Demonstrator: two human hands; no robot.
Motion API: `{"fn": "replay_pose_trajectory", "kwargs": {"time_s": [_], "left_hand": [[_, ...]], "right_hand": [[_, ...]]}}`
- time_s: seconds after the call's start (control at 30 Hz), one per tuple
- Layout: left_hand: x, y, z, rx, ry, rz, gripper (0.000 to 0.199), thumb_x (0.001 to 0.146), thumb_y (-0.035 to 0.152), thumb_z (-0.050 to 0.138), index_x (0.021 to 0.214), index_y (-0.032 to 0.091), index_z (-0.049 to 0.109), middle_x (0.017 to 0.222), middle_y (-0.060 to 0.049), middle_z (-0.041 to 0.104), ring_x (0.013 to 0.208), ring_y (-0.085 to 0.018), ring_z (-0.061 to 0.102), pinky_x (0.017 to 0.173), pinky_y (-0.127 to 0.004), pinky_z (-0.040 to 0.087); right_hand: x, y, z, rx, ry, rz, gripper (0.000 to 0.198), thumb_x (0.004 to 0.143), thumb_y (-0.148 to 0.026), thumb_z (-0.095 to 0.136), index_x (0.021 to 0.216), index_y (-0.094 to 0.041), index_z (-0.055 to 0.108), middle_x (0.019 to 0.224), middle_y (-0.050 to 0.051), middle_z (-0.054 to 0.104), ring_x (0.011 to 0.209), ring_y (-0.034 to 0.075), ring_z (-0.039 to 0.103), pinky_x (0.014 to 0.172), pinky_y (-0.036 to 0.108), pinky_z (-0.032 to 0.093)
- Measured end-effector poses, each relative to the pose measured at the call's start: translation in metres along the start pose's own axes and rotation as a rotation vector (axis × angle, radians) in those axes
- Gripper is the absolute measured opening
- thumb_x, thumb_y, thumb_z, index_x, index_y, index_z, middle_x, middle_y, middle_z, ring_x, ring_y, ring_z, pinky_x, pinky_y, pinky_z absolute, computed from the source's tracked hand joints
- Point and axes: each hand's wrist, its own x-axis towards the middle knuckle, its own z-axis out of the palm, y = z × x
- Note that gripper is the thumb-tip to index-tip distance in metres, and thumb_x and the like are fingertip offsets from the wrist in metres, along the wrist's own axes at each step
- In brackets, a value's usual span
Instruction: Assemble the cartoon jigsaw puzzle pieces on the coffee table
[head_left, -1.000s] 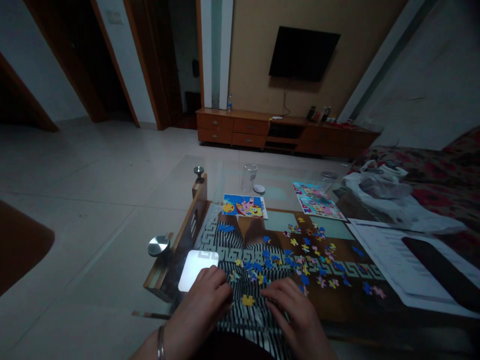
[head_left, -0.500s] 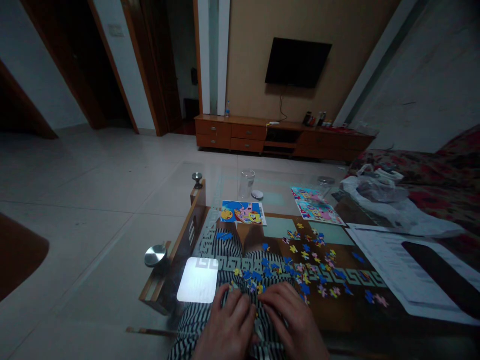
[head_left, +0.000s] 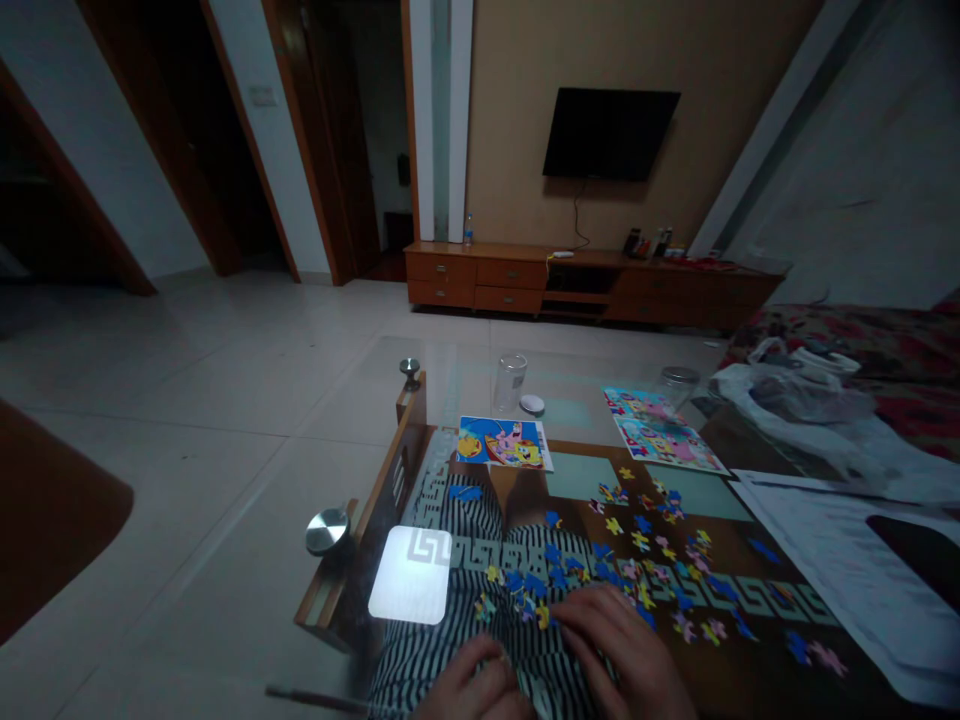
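Observation:
My left hand [head_left: 484, 685] is at the bottom edge, partly cut off, with its fingers curled together; whatever may be in them is hidden. To its right, my right hand [head_left: 622, 650] rests low over the glass table with bent fingers drawn close. Its fingertips are beside a yellow jigsaw piece [head_left: 543, 615], and I cannot make out whether they grip anything. Many loose blue, yellow and pink jigsaw pieces [head_left: 555, 575] spread beyond both hands and off to the right. Farther back lies a cartoon picture card [head_left: 502, 443], with a joined blue jigsaw strip [head_left: 465, 493] nearer me.
Behind the cards stand a clear glass jar [head_left: 511, 382], a white lid [head_left: 532, 404] and a lidded jar [head_left: 679, 385]. More picture cards [head_left: 664, 430] lie at right, beside papers [head_left: 825, 560], a dark phone [head_left: 919, 560] and a plastic bag [head_left: 810, 410]. A metal knob [head_left: 327, 531] is at left.
My left hand has drawn back toward the bottom edge, uncovering jigsaw pieces in front of it. My right hand stays near the pieces. The whole view has shifted slightly.

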Motion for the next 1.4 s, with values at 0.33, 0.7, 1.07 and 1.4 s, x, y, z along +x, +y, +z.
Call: {"fn": "replay_pose_trajectory", "kwargs": {"time_s": [0.33, 0.7, 1.07, 1.4], "left_hand": [[0.043, -0.124, -0.030, -0.099, -0.555, -0.208, 0.008, 0.093, 0.016, 0.054, 0.086, 0.018, 0.056, 0.092, -0.002, 0.066, 0.084, -0.019, 0.057, 0.077, -0.036, 0.045], [0.021, -0.130, -0.041, -0.157, -0.714, -0.670, 0.018, 0.082, 0.020, 0.070, 0.095, 0.020, 0.058, 0.102, -0.004, 0.057, 0.095, -0.024, 0.049, 0.079, -0.037, 0.038], [0.036, -0.128, -0.023, -0.105, -0.759, -0.696, 0.026, 0.071, 0.007, 0.072, 0.090, 0.021, 0.059, 0.098, -0.002, 0.058, 0.093, -0.025, 0.049, 0.079, -0.037, 0.035], [0.025, -0.136, -0.015, -0.174, -0.623, -0.659, 0.027, 0.075, 0.007, 0.069, 0.095, 0.022, 0.056, 0.097, -0.001, 0.057, 0.090, -0.022, 0.050, 0.076, -0.034, 0.038]], "right_hand": [[0.046, 0.010, 0.004, -0.040, -0.072, -0.072, 0.025, 0.089, -0.006, 0.047, 0.102, -0.022, 0.061, 0.089, 0.005, 0.066, 0.082, 0.018, 0.063, 0.069, 0.027, 0.053], [0.085, 0.013, 0.008, -0.001, -0.155, -0.041, 0.027, 0.091, -0.010, 0.041, 0.096, -0.020, 0.066, 0.084, 0.006, 0.065, 0.078, 0.019, 0.060, 0.064, 0.028, 0.048], [0.101, 0.021, 0.032, -0.001, -0.258, -0.002, 0.026, 0.089, -0.007, 0.044, 0.092, -0.019, 0.067, 0.086, 0.007, 0.064, 0.081, 0.021, 0.059, 0.066, 0.032, 0.047], [0.087, 0.036, 0.039, -0.007, -0.308, 0.022, 0.025, 0.090, -0.006, 0.044, 0.096, -0.020, 0.064, 0.088, 0.005, 0.064, 0.083, 0.021, 0.060, 0.068, 0.032, 0.050]]}}
